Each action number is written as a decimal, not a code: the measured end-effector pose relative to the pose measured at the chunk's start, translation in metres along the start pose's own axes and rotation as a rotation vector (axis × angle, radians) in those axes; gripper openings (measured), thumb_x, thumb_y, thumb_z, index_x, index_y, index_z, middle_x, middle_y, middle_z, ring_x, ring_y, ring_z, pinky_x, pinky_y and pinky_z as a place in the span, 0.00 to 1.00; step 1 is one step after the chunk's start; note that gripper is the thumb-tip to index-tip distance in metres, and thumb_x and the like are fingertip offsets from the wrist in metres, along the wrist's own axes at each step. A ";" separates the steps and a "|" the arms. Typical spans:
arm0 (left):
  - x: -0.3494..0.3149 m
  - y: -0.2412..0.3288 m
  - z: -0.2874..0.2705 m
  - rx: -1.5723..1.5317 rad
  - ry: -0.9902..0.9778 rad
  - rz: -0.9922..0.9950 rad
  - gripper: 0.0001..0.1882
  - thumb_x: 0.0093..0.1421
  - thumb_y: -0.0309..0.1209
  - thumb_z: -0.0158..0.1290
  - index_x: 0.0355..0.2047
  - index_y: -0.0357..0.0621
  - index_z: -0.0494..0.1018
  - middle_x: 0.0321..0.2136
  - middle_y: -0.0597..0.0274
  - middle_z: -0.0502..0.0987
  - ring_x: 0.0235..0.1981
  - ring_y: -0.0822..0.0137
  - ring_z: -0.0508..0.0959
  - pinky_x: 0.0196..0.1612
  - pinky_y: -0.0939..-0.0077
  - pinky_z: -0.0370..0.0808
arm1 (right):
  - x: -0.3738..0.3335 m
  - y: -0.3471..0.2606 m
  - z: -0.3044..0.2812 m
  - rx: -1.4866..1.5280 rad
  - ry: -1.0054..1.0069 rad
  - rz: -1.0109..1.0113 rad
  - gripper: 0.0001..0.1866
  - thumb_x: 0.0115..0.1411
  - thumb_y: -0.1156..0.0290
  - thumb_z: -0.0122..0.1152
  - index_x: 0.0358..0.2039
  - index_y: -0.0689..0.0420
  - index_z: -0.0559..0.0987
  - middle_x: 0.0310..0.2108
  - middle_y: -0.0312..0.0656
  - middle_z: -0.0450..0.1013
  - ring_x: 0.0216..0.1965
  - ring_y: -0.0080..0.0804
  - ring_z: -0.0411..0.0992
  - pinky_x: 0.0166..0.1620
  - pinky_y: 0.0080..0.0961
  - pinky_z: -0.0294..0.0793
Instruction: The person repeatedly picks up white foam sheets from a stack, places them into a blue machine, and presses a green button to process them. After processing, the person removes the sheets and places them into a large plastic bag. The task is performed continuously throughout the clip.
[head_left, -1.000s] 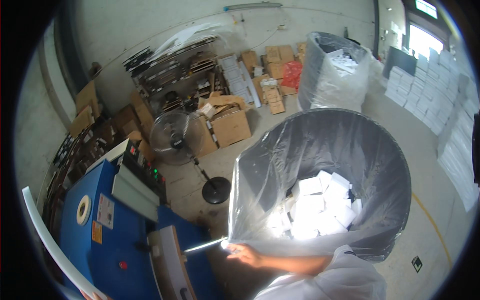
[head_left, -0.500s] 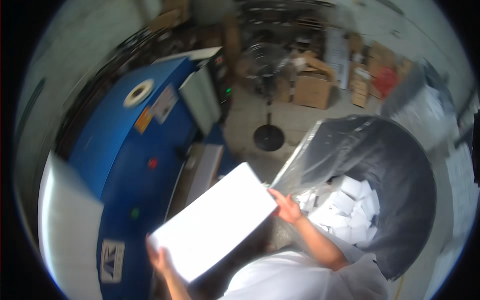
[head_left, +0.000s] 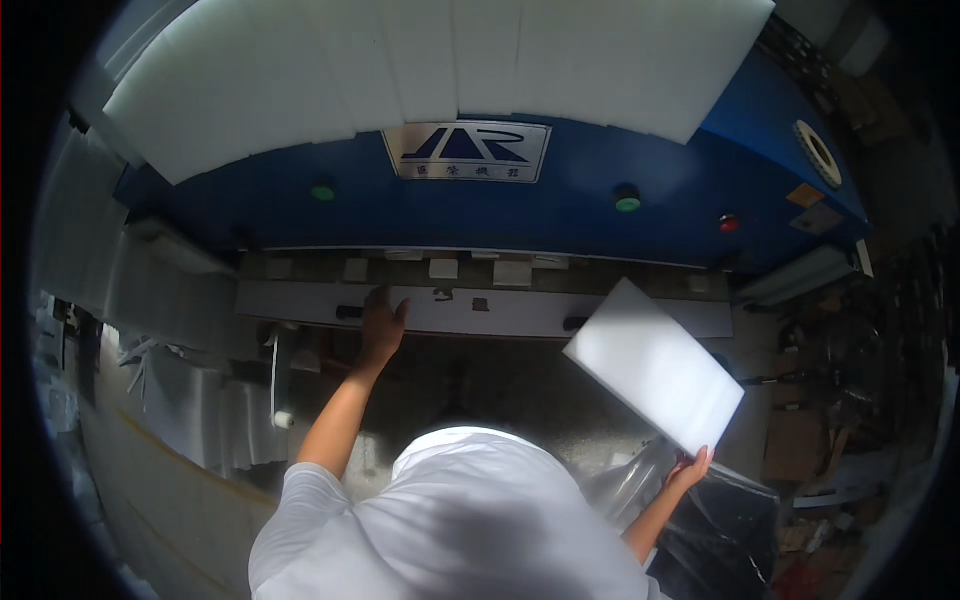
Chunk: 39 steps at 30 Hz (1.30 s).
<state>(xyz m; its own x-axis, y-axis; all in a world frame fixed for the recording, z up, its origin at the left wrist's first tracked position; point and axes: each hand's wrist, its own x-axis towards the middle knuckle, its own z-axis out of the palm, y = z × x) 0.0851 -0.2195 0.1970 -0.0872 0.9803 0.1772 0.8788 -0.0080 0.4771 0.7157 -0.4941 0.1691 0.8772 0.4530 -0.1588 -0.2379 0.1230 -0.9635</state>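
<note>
My right hand (head_left: 692, 468) grips the lower corner of a white rectangular foam slab (head_left: 655, 365), which is held out tilted at the right of the blue machine (head_left: 575, 215). My left hand (head_left: 382, 325) is at the white front board (head_left: 520, 312) of the machine's bed, fingers reaching over it and thumb apart, holding nothing that I can see. Beside it is a black handle (head_left: 349, 312); another black handle (head_left: 574, 323) is partly behind the slab's left corner. Several small white blocks (head_left: 513, 273) lie in a row along the bed behind the board.
Several white foam sheets (head_left: 420, 65) lie overlapped on top of the machine. Green buttons (head_left: 627, 200) and a red button (head_left: 728, 223) are on its front. A black plastic-lined bin (head_left: 720, 525) stands at my lower right. More foam sheets (head_left: 190, 400) stand at the left.
My view has swung from the right to face the machine. My left hand has let go of the foam slab and moved to the front board; my right hand still holds the slab.
</note>
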 end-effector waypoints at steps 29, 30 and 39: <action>0.151 -0.104 0.084 -0.027 -0.188 0.075 0.39 0.60 0.58 0.54 0.61 0.40 0.66 0.60 0.43 0.66 0.63 0.44 0.62 0.66 0.52 0.56 | -0.062 0.143 0.365 -0.975 -0.555 -0.799 0.44 0.53 0.65 0.68 0.66 0.63 0.58 0.68 0.59 0.51 0.69 0.62 0.48 0.68 0.49 0.51; 0.153 -0.110 0.097 -0.022 -0.118 0.119 0.34 0.60 0.53 0.56 0.57 0.41 0.69 0.57 0.44 0.70 0.60 0.44 0.66 0.63 0.53 0.58 | -0.064 0.148 0.389 -0.917 -0.572 -0.816 0.46 0.53 0.65 0.69 0.67 0.63 0.56 0.69 0.59 0.49 0.69 0.61 0.47 0.68 0.49 0.51; 0.158 -0.105 0.117 -0.464 0.169 0.161 0.15 0.58 0.28 0.61 0.42 0.29 0.76 0.41 0.47 0.80 0.43 0.51 0.77 0.52 0.61 0.69 | -0.040 0.181 0.504 -0.988 -0.714 -0.849 0.31 0.58 0.57 0.61 0.61 0.55 0.69 0.59 0.51 0.67 0.59 0.50 0.66 0.60 0.45 0.66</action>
<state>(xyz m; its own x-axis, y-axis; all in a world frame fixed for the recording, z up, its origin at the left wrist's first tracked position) 0.0342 -0.0408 0.0740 -0.0764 0.9142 0.3980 0.5902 -0.2802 0.7570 0.4278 -0.0448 0.1095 0.1509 0.9178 0.3672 0.8570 0.0637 -0.5114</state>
